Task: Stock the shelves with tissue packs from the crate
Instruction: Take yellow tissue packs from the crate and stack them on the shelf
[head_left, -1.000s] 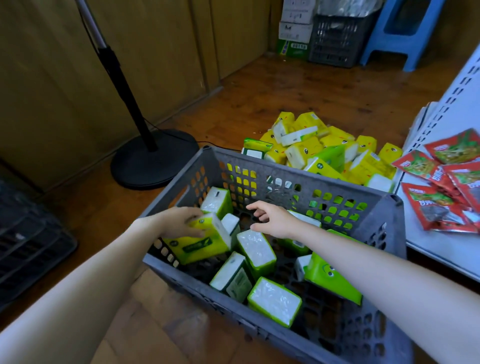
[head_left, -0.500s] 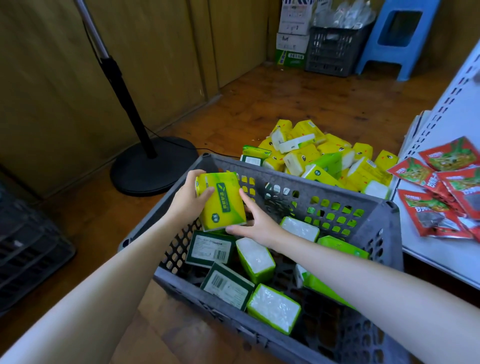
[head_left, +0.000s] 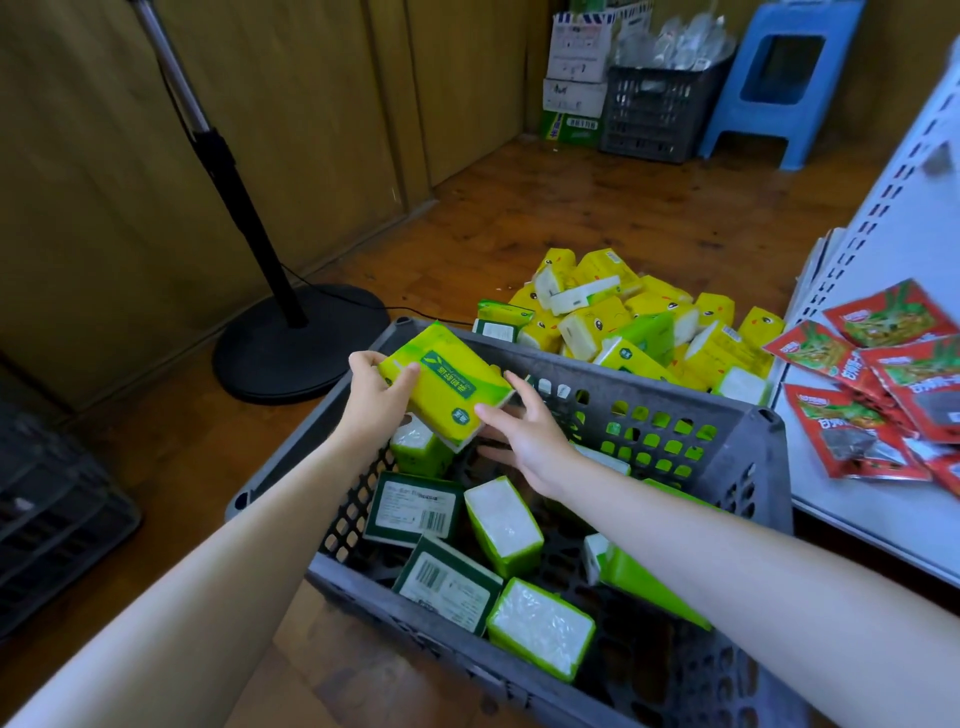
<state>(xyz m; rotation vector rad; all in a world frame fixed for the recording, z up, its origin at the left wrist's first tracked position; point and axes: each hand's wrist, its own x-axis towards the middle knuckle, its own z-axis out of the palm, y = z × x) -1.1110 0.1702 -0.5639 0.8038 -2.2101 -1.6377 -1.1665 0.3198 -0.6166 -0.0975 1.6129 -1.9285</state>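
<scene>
Two forearms enter from the bottom edge, both cut off by the frame. The grey crate sits below them. Its near right corner is out of frame, and the right forearm hides part of the contents. Several green tissue packs lie loose inside, some label up, some on end.

Above the crate's far left corner, the left hand grips a yellow-green tissue pack, thumb over the top face and fingers curled behind the far edge. The pack is tilted. The right hand is spread with straight fingers, thumb and forefinger touching the pack's right end.

Beyond the crate, a pile of yellow packs lies on the wooden floor. To the right, a white shelf carries red snack packets, cut off at the frame edge. A black fan stand stands to the left. A blue stool is farthest back.
</scene>
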